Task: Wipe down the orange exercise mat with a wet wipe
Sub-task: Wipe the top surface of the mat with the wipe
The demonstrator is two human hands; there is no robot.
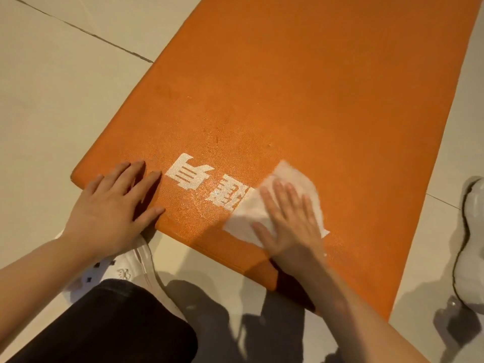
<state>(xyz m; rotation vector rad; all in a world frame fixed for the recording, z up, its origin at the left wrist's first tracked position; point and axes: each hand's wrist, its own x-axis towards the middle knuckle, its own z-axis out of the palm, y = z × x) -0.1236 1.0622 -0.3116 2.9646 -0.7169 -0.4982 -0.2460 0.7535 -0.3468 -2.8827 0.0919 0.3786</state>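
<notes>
Pale tiled floor [52, 87] with dark grout lines carries all items observed. The long orange textured foam exercise mat [301, 87] lies flat on it, running from the near edge away into the upper right. White printed characters [191, 175] sit near the mat's near end; the surface around them glistens with moisture. Black trouser leg [104, 323] occupies the lower left, above a white shoe [125, 268] partly under the mat's near corner. A second white shoe [471, 237] stands on the floor just beside the mat's right edge. The left hand [112, 205] lies flat, fingers straight and spread, on the mat's near left corner. The right hand [290, 221], fingers straight, presses the thin white crumpled wet wipe [288, 176] onto the mat, covering part of the print.
</notes>
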